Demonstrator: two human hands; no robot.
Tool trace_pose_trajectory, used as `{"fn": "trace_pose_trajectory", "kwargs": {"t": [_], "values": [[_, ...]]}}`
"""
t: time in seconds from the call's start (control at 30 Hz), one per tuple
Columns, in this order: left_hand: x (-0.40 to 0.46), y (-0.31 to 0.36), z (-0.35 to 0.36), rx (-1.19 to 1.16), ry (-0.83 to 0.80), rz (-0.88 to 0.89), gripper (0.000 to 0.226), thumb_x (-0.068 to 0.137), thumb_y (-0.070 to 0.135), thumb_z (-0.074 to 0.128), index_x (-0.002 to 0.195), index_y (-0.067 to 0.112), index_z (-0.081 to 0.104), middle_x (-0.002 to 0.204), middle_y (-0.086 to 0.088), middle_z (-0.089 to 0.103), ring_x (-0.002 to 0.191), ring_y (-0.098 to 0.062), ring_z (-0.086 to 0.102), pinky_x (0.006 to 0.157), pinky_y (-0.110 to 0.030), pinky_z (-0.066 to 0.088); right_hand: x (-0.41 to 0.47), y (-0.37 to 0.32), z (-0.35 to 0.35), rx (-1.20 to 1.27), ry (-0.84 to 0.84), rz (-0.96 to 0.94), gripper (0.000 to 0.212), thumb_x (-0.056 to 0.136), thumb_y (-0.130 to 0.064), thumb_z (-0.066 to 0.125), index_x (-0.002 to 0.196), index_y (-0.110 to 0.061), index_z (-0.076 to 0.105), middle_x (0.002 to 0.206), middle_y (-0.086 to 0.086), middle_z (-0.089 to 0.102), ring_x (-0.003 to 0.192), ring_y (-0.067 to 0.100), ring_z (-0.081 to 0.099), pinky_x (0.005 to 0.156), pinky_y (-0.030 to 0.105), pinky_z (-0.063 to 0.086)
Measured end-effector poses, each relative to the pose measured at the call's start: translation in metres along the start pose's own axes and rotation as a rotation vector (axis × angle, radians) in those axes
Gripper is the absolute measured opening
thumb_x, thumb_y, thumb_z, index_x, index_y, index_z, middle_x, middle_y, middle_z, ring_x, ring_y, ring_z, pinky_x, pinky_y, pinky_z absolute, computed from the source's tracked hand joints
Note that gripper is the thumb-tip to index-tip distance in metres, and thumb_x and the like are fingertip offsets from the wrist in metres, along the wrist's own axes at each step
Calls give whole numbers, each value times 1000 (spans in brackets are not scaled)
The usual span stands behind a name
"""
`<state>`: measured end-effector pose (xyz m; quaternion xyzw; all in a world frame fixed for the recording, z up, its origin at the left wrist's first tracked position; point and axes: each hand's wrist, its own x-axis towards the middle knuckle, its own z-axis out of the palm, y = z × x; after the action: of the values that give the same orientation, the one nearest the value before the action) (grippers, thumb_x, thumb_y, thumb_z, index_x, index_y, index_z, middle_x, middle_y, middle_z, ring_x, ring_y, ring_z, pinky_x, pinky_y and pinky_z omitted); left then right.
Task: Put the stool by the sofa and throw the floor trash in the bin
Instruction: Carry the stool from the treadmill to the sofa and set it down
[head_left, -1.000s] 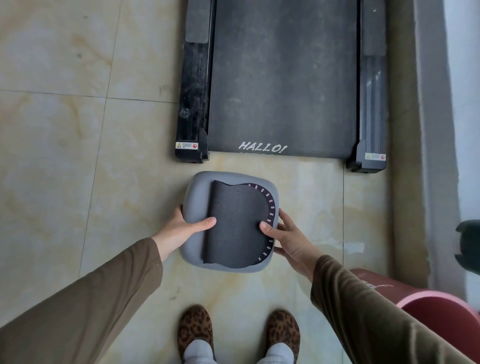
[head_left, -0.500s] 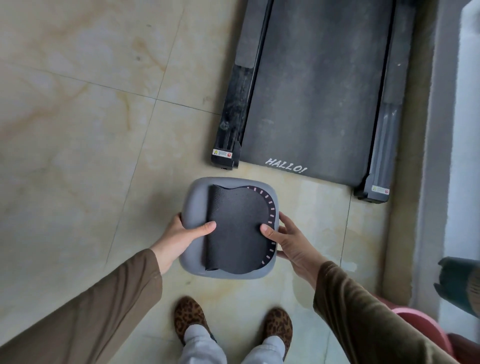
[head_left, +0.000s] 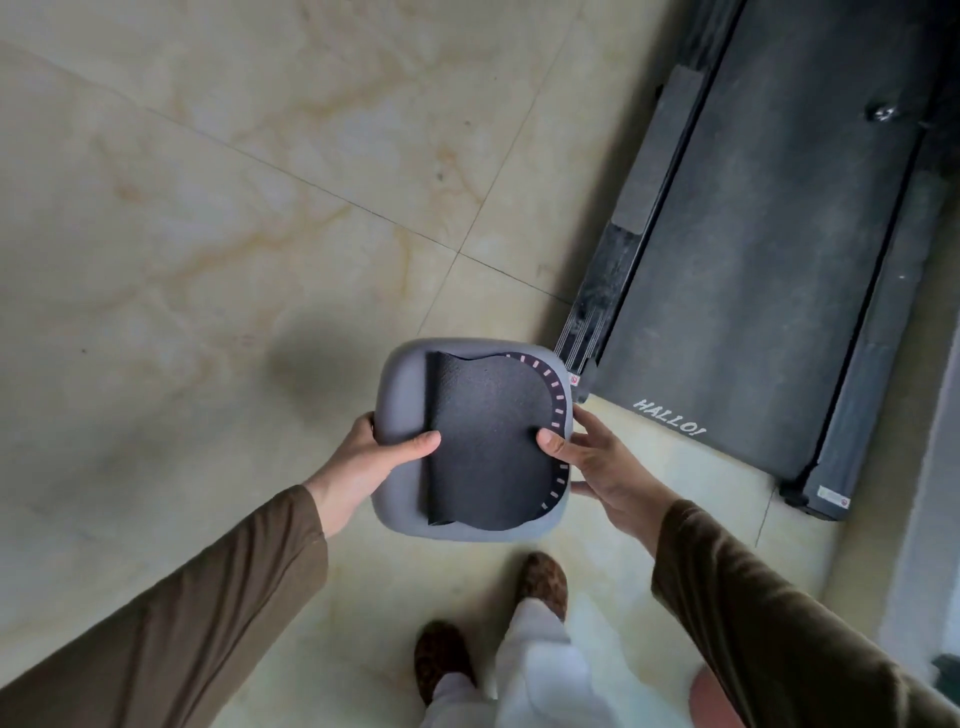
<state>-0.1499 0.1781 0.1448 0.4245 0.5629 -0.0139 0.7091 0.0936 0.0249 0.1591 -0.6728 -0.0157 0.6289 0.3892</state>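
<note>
Both of my hands hold the grey stool (head_left: 405, 395) up off the tiled floor (head_left: 208, 234), its seat facing me. My left hand (head_left: 363, 462) clamps the left edge, thumb pressed on top at the rim of the black mat (head_left: 488, 441) and the other fingers curled out of sight beneath. My right hand (head_left: 597, 467) grips the right edge, thumb on the mat's dashed border, fingers spread along the side and under it. Beyond the stool, to the right, the treadmill (head_left: 753, 260) lies flat on the floor. My leopard-print slippers (head_left: 543, 582) show below, one ahead of the other.
</note>
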Motion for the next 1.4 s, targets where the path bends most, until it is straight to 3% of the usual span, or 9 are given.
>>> {"fn": "trace_pose_trajectory", "kwargs": {"t": [0.2, 0.47, 0.63, 0.73, 0.8, 0.93, 1.03, 1.17, 1.4], "values": [[21, 34, -46, -83, 55, 1, 26, 86, 16, 83, 109, 13, 72, 91, 10, 84, 79, 1, 79, 61, -10, 55, 46, -58, 41, -61, -46, 16, 74, 82, -29, 81, 148, -30, 48, 128, 0, 70, 104, 11, 71, 63, 27, 55], [72, 103, -120, -109, 109, 1, 32, 85, 19, 84, 114, 9, 76, 110, -3, 84, 101, -12, 79, 72, -13, 57, 125, -157, 106, -164, -118, 24, 63, 84, -30, 79, 140, -32, 51, 121, -4, 72, 96, 5, 69, 65, 28, 50], [104, 146, -185, -132, 104, 3, 47, 79, 26, 88, 121, 9, 75, 113, -3, 83, 106, -17, 79, 82, -22, 57, 170, -215, 161, -223, -103, 35, 79, 78, -40, 83, 147, -30, 47, 121, -5, 71, 108, 14, 67, 101, 54, 49], [136, 167, -230, -128, 132, -24, 86, 59, 49, 99, 130, 13, 67, 120, -2, 81, 109, -17, 78, 98, -34, 57, 188, -253, 196, -233, -122, 36, 74, 78, -39, 81, 144, -30, 50, 120, -8, 72, 97, 3, 71, 79, 38, 56], [154, 186, -252, -116, 132, -25, 102, 49, 59, 100, 133, 14, 64, 122, -1, 80, 111, -15, 77, 103, -39, 55, 200, -276, 211, -244, -133, 37, 75, 71, -44, 81, 139, -33, 51, 117, -11, 73, 91, -3, 70, 68, 28, 51], [179, 236, -294, -99, 131, 13, 94, 50, 53, 98, 128, 10, 68, 114, -1, 83, 105, -15, 79, 94, -33, 58, 226, -325, 250, -243, -120, 42, 101, 54, -58, 91, 143, -33, 50, 124, -8, 73, 112, 11, 68, 92, 47, 51], [202, 272, -325, -85, 152, 18, 93, 51, 52, 98, 127, 8, 69, 114, -2, 83, 105, -15, 79, 91, -32, 58, 249, -362, 274, -243, -130, 33, 118, 37, -68, 91, 143, -33, 50, 122, -12, 73, 107, 5, 68, 85, 41, 51], [236, 320, -358, -97, 177, -4, 96, 48, 55, 100, 127, 10, 67, 114, -3, 82, 103, -15, 79, 89, -32, 59, 287, -416, 298, -229, -145, 24, 121, 32, -73, 89, 140, -34, 51, 117, -15, 72, 105, 3, 66, 93, 48, 49], [295, 406, -418, -93, 183, -17, 80, 58, 47, 99, 122, 10, 71, 111, -3, 83, 102, -16, 80, 96, -39, 59, 360, -507, 347, -223, -188, 15, 107, 28, -74, 88, 125, -43, 54, 112, -16, 71, 98, -1, 66, 71, 31, 49]]}}
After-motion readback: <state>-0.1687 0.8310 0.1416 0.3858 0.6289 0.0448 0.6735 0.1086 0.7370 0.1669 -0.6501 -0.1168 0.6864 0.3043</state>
